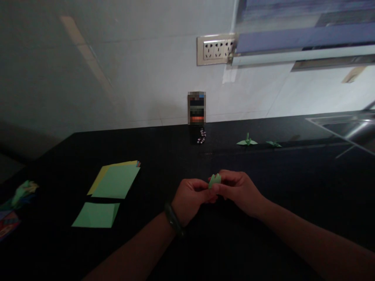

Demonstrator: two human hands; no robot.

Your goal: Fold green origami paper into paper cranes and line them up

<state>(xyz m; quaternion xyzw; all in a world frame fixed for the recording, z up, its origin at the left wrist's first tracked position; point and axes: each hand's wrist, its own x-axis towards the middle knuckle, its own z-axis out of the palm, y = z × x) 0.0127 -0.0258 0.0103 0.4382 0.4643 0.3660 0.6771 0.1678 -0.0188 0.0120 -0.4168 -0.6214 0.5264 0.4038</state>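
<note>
Between my two hands, just above the dark countertop, is a small piece of folded green paper (215, 180). My left hand (193, 194) pinches it from the left, and a dark bangle circles that wrist. From the right, my right hand (238, 190) grips the same paper between thumb and fingers. Fingertips of both hands meet there and hide its lower part. Farther back stand a green paper crane (247, 141) with spread wings and a smaller folded green paper piece (274, 144).
Left of my hands lie a stack of coloured paper (115, 181) and a creased green sheet (96, 215). A phone (197, 108) with a beaded strap (201, 136) leans on the tiled wall. A sink (351, 127) is at right; crumpled coloured items (25, 191) sit far left.
</note>
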